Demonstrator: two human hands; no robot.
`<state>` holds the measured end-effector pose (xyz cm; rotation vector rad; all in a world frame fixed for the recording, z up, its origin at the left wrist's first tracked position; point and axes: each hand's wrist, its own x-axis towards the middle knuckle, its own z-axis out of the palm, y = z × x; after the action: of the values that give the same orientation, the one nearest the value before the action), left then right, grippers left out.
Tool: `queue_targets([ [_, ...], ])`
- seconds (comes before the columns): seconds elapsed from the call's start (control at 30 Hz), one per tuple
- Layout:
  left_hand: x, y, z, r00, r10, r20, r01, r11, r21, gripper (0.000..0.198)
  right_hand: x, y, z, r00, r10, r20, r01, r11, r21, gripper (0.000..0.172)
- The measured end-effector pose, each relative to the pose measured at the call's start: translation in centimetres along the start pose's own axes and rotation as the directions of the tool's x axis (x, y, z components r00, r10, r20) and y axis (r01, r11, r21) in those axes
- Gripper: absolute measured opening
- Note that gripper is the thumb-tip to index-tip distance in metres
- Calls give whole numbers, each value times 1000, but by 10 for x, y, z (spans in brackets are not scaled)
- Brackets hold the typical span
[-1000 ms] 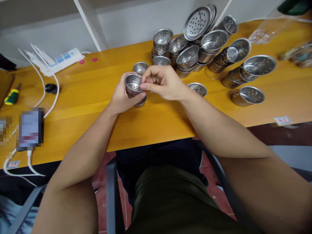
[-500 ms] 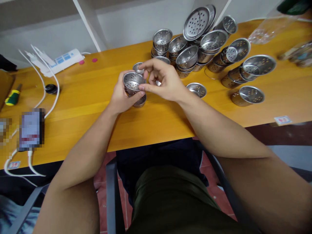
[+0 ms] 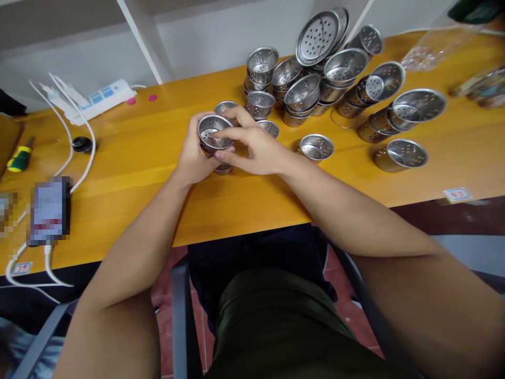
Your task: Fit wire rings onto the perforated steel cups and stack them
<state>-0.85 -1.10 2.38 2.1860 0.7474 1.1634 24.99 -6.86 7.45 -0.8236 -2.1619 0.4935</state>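
Note:
A small perforated metal cup (image 3: 213,130) is held in my left hand (image 3: 192,158), its fingers and thumb wrapped round the side. My right hand (image 3: 256,147) is at the cup's right side, thumb near the lower wall and index finger reaching over the rim to the inside. Whether anything small is between its fingers I cannot tell. Beneath the held cup, part of another metal cup (image 3: 224,169) shows. Behind the hands sits a further small cup (image 3: 225,107). Just beyond my right hand are one more cup (image 3: 269,128) and a small stack (image 3: 260,104).
Stacks of perforated metal cups (image 3: 303,95) fill the back right of the table (image 3: 138,158), with single cups (image 3: 316,147) nearer. At left lie a power strip (image 3: 104,100), white cables, a phone (image 3: 49,210) and a screwdriver (image 3: 19,158). A plastic bag (image 3: 430,50) is far right.
My right hand has moved down and left, its index finger now over the cup's opening. Cups behind it that were hidden now show. My left hand has hardly moved.

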Motion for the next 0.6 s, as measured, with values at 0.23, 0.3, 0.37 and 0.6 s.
queue_targets([
  [0.23,3,-34,0,972,220,-87,-223,975,-19,114,2,-1,-16,983,138,-124,-145,988,-50,102],
  [0.3,-1,-27,-3,998,54,-44,-53,998,28,123,2,-3,-33,952,216,-218,-241,966,-94,96],
  [0.37,-4,-13,-8,992,-121,21,118,988,95,133,1,-5,-51,906,275,-322,-330,935,-129,85],
  [0.6,-3,16,-24,924,-282,259,204,935,290,121,-3,-10,-86,827,399,-397,-505,836,-213,63],
])
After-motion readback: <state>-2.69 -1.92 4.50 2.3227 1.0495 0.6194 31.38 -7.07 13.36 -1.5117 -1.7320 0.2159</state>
